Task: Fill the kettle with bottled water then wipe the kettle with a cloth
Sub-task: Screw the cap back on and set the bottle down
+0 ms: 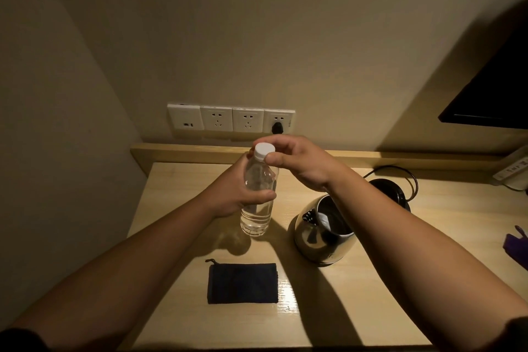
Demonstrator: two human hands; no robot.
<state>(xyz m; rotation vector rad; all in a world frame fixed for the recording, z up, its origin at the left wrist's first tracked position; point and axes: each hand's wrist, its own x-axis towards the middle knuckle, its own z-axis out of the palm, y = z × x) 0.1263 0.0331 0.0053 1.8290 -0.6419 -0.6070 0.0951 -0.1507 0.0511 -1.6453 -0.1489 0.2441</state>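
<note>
Dim, warm light falls on a pale wooden desk (177, 180) set in a corner, with a row of white wall sockets (231, 120) above its back ledge. At the centre of the view the left hand (234, 194) is wrapped around the middle of a clear water bottle (257, 200), holding it upright with its base lifted off the desk. The right hand (297, 163) pinches the bottle's white cap (264, 151) between thumb and fingers; the cap sits on the neck. From the bottle, at about four o'clock, a stainless steel kettle (323, 234) stands on the desk with its lid open, partly crossed by the right forearm. Its black base (394, 191) lies behind it at about two o'clock, with a black cord looping toward the wall. At six o'clock from the bottle, near the desk's front, a dark folded cloth (243, 283) lies flat, apart from both. A purple object (515, 246) shows at the right edge; what it is cannot be told.
</note>
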